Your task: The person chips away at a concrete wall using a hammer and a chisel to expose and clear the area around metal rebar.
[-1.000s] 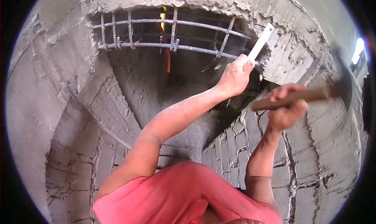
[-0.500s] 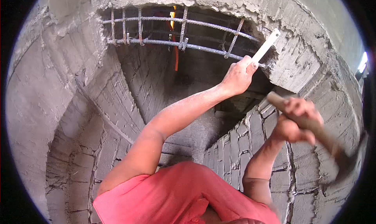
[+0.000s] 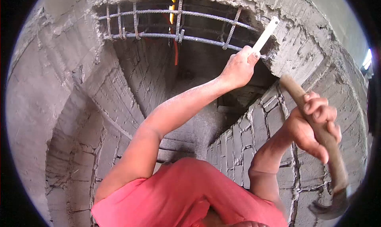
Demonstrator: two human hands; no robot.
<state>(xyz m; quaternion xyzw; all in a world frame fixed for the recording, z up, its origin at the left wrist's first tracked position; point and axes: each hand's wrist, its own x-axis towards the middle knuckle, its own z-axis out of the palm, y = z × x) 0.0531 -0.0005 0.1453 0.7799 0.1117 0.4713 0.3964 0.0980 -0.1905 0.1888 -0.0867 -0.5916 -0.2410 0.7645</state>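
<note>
My left hand [image 3: 239,67] is closed around a flat, pale bar [image 3: 266,34] with a small hole near its far end. That end lies over the broken concrete edge [image 3: 283,48] at the right of the opening. To the right, my right hand [image 3: 313,126] grips a hammer by its wooden handle [image 3: 332,153], with the fingers loosely wrapped. The dark hammer head [image 3: 331,208], which looks clawed, hangs low at the right, slightly blurred. The handle's butt points up toward the wall, below the bar.
Ribbed rebar [image 3: 202,40] crosses the rough opening at the top. An orange tube [image 3: 176,52] and a yellow piece [image 3: 172,15] hang behind it. Grey brickwork [image 3: 260,126] and a mortar-smeared wall [image 3: 43,88] curve around me.
The hammer has swung so that its head is lower and its butt higher. My right hand has shifted slightly right and down. The left hand keeps its hold while the whole view shifts a little.
</note>
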